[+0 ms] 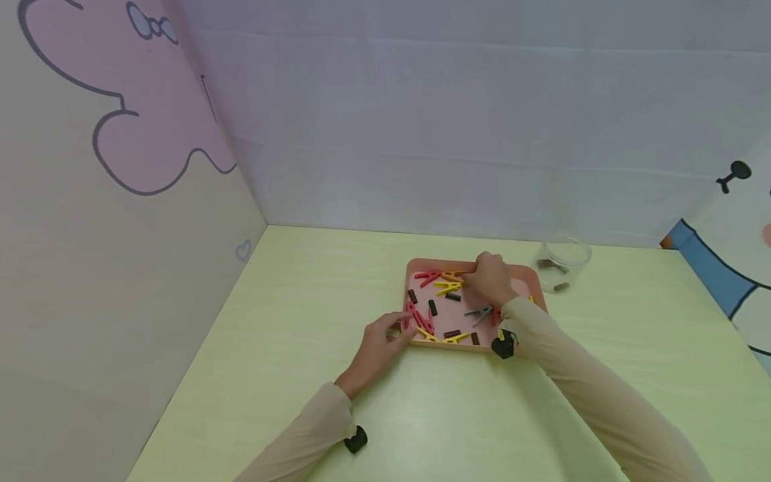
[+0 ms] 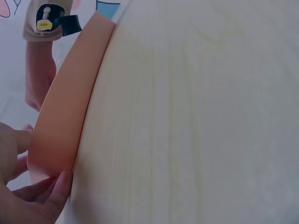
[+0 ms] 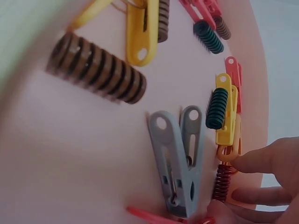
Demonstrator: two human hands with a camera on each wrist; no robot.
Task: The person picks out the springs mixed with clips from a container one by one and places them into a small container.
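A pink tray (image 1: 444,318) holds plastic clothespins and small coil springs. My left hand (image 1: 379,345) grips its near left corner, and the thumb (image 2: 60,189) lies along the outer wall. My right hand (image 1: 490,281) reaches in at the back, fingertips right at an orange clothespin (image 3: 229,153) and a dark red spring (image 3: 222,183); I cannot tell whether it pinches either one. Next to the orange clothespin lie a yellow clothespin (image 3: 224,112) and a dark green spring (image 3: 217,108). A grey clothespin (image 3: 175,163) and a brown spring (image 3: 96,67) lie nearer the front.
A clear round container (image 1: 565,261) with a few dark pieces in it stands just behind the tray's right corner. Pink clothespins (image 1: 421,318) lie at the tray's left side. A white wall (image 1: 421,134) closes off the back of the pale yellow-green table (image 1: 301,288).
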